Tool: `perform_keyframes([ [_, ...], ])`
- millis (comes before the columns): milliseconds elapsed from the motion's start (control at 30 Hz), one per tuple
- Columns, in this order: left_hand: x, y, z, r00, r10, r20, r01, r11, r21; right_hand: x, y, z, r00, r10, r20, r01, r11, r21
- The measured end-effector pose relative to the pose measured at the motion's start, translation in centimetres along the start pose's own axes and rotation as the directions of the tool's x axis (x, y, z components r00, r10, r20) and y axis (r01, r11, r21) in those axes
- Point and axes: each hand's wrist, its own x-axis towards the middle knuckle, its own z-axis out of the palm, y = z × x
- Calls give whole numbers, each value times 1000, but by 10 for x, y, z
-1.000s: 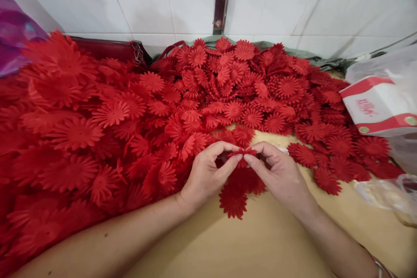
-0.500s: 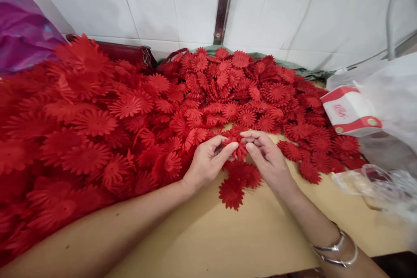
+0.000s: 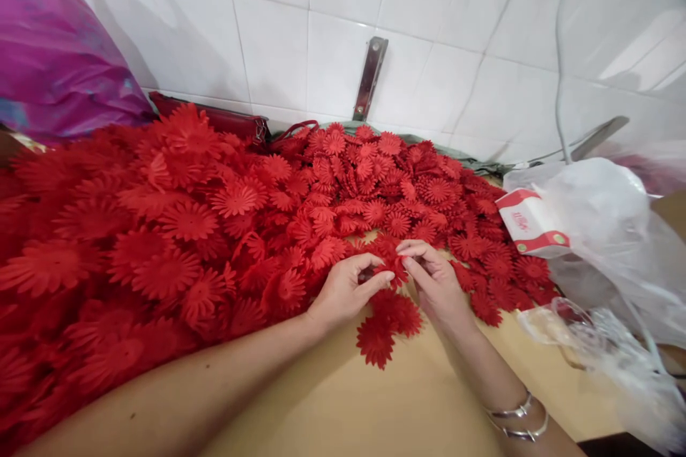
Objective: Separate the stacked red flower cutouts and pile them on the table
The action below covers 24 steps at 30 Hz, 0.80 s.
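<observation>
Between my two hands is a red artificial flower [image 3: 393,273] with narrow petals, partly covered by the fingers. My left hand [image 3: 351,287] pinches its left side between thumb and fingers. At its right edge, my right hand [image 3: 431,278] also has thumb and fingers closed on the petals. Just below the hands, several loose red flower pieces [image 3: 375,339] lie on the tan table [image 3: 343,400]. A large heap of the same flower pieces [image 3: 187,221] spreads from the left across the back, close to my left hand and forearm.
A red and white box [image 3: 533,225] stands at the right among clear plastic bags [image 3: 605,207]. Small plastic packets [image 3: 584,328] lie in front of it. Behind the heap are a dark red purse [image 3: 214,118], a purple bag [image 3: 64,50] and a white tiled wall [image 3: 273,36] with a metal bracket [image 3: 369,78].
The view has tilted up, showing more wall and more of the bags at right. Both hands stay together on the flower, with only slight finger movement.
</observation>
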Motion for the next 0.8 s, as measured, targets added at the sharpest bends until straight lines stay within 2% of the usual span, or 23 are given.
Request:
perform_keyframes([
  [133,1,-1,-1,1000,-24,-17,24,999,-29,2,-3,-1,967,222,-124,-179,940,290],
  [233,1,2,-3,998,-49,-46,49,999,-9,5,-10,-3,924,337,-182,-228,866,446],
  [300,1,3,-3,994,-81,-73,81,997,8,7,-12,-4,909,383,-161,-266,834,483],
  [433,2,1,-3,989,-134,-62,131,990,-58,9,-14,-5,870,488,-76,-354,724,592],
  [567,5,-2,-3,979,-175,-106,159,976,-147,10,-17,-4,860,509,33,-401,634,661],
  [667,7,1,-3,971,-204,-129,169,956,-239,9,-19,-5,889,452,73,-397,680,617],
  [800,9,6,-3,965,-227,-133,181,940,-291,5,-16,-11,934,357,13,-345,889,300],
])
